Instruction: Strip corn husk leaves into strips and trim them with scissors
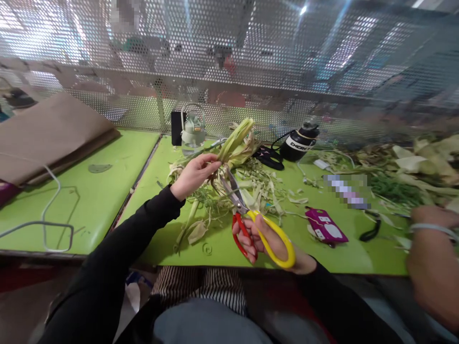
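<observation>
Between the thumb and fingers of my left hand (199, 174) is a folded bundle of corn husk (236, 138), its pale yellow-green loop pointing up and away. My right hand (263, 234) grips a pair of scissors (239, 200) with one red handle and one yellow handle. Their blades are parted and point up at the lower end of the bundle, just below my left fingers. Whether the blades touch the husk I cannot tell. Shredded husk strips (265, 184) lie on the green table (222, 248) under and around both hands.
Behind the husks stand a pale green bottle (193, 129), a dark phone (177, 128), black-handled scissors (270, 157) and a black bottle (300, 142). A purple pouch (326, 225) lies right. Another person's arm (432, 258) rests near more husks (419, 160). Brown paper (57, 136) lies left.
</observation>
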Available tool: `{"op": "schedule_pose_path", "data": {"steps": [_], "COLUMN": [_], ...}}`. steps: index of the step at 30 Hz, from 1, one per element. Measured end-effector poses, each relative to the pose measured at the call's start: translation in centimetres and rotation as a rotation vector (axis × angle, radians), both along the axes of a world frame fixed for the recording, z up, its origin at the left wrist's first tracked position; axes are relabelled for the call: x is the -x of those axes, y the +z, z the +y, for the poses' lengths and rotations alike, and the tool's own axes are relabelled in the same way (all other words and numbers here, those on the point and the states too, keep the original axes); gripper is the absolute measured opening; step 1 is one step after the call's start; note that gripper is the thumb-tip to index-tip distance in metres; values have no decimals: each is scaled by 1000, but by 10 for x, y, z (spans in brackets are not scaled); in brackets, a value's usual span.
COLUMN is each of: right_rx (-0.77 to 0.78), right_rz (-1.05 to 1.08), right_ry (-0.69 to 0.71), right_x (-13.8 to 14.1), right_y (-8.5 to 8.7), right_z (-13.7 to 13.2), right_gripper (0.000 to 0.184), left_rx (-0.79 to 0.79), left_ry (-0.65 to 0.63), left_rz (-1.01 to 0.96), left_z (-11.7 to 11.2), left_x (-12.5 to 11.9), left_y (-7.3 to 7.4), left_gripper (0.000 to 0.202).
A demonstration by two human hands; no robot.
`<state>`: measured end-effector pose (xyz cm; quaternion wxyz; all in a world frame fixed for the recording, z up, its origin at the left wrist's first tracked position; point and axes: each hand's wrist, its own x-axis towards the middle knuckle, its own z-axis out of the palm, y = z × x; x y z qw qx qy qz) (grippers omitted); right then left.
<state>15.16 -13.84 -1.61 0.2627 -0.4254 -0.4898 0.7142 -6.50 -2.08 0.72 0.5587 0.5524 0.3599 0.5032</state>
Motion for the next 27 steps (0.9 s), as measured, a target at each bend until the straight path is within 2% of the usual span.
{"op": "schedule_pose_path", "data": {"steps": [10, 15, 18, 23, 27], "right_rx": [38, 21, 26, 2, -34], "right_rz": [-40, -9, -12, -94, 11], "right_ry": [-109, -98, -102, -188, -167], "right_x": [12, 13, 14, 14, 9], "right_y": [-4, -9, -11, -15, -16], "right_z": [8, 7, 7, 5, 1], "right_gripper": [76, 75, 75, 71, 73], "left_rx": [-82, -118, -92, -76, -69], "left_ry": [24, 43, 66, 63, 102], "left_rz": [72, 84, 68, 22, -42], "left_z": [1, 1, 2, 1, 3], "left_x": [-4, -7, -9, -9, -8], "left_y": [-12, -15, -16, -17, -16], "left_gripper": [17, 16, 16, 16, 15]}}
